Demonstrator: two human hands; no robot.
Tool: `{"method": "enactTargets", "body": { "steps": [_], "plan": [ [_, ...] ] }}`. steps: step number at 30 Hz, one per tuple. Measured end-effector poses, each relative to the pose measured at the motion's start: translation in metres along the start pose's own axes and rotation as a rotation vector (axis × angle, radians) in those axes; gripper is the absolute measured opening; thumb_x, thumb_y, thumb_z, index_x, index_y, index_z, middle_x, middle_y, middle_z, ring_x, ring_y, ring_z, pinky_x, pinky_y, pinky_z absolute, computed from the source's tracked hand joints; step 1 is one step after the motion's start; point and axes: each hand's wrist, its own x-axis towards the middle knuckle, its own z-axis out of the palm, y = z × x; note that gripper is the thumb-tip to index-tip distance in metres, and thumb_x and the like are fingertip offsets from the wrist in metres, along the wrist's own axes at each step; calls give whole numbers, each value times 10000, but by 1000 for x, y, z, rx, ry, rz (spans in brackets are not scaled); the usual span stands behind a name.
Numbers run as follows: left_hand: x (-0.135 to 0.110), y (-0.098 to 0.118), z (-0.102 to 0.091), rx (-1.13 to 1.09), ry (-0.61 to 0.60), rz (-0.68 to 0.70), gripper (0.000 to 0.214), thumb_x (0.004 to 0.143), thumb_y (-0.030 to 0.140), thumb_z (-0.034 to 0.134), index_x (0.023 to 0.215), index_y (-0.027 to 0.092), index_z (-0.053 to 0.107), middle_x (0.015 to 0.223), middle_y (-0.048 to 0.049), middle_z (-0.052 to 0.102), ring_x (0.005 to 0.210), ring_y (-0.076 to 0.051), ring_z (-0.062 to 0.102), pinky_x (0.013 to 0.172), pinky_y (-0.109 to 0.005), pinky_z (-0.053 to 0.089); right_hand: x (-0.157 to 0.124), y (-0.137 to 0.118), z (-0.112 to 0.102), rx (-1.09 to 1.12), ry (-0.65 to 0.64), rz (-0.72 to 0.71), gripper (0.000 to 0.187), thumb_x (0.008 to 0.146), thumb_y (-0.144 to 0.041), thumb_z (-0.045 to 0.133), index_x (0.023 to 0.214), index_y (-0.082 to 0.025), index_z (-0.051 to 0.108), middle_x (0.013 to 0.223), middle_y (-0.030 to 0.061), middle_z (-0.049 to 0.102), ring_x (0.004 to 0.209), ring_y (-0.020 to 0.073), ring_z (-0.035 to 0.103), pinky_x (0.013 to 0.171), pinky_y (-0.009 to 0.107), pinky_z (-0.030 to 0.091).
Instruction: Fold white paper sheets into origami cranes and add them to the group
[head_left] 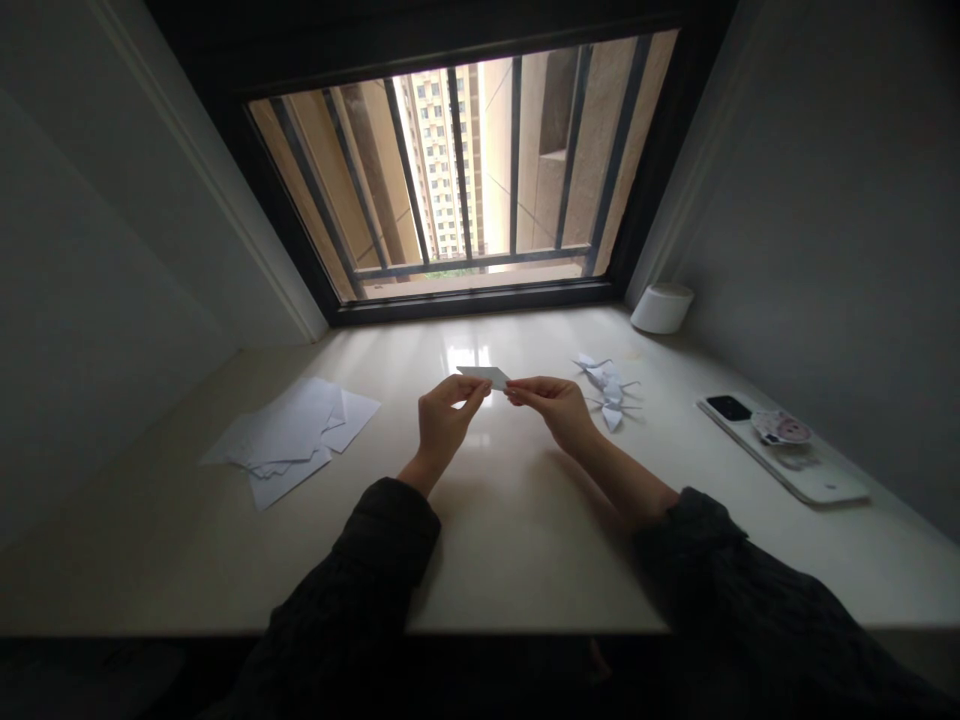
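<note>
A small folded piece of white paper (486,376) is held just above the pale windowsill counter (510,520), between both hands. My left hand (444,420) pinches its left end with thumb and fingers closed. My right hand (551,405) pinches its right end the same way. Both forearms wear dark sleeves and reach in from the bottom edge.
A loose pile of white sheets (289,435) lies at the left. Several folded paper figures (609,390) sit right of my hands. A white phone with a sticker (784,450) lies at the far right, a white round container (661,306) near the barred window (465,170).
</note>
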Motion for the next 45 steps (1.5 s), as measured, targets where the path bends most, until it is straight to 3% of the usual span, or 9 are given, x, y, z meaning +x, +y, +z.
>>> {"method": "enactTargets", "body": {
  "steps": [11,15,21,25,31,40,45],
  "plan": [
    [2,-6,2,-127,-22,-20,210,737,343,699,850,172,653,857,-56,725,786,-196,706,780,-357,576,-4,-5,3,24,5,-49,321,527,-382,834,790,-220,747,718,38,734,690,199,676,761,389,539],
    [3,-6,4,-190,-10,-56,259,736,346,700,886,188,561,862,-48,727,758,-196,711,745,-360,584,-4,-5,2,48,0,-42,372,534,-375,834,856,-223,729,680,14,724,654,181,668,745,378,544],
    [5,-7,5,-224,-15,-82,331,733,363,700,760,200,412,742,-11,714,716,-207,714,677,-335,587,-3,-4,1,16,13,-22,332,534,-419,825,749,-204,692,612,11,697,611,177,659,693,359,545],
    [3,-7,6,-220,6,-105,354,745,361,686,806,219,367,685,8,702,690,-210,715,640,-299,570,-2,-3,1,34,23,-10,319,521,-408,834,696,-206,660,571,-3,673,581,166,644,652,329,527],
    [-1,-3,8,-279,-28,-130,518,670,305,759,880,243,289,758,-19,731,728,-199,714,709,-313,563,-2,-4,0,14,37,-15,330,528,-415,832,700,-200,650,555,-6,656,580,164,636,649,325,513],
    [0,-7,11,-359,-4,-255,496,663,297,763,897,229,331,685,8,709,715,-198,709,733,-337,547,-2,-1,2,31,28,-16,338,510,-404,842,693,-200,643,538,-13,644,581,167,636,683,348,525],
    [-1,-7,11,-397,-4,-345,604,689,312,754,1174,177,420,717,-35,719,742,-221,709,805,-386,527,-1,3,1,22,11,-35,383,533,-405,831,803,-191,666,630,13,692,627,172,647,706,361,535]
  ]
}}
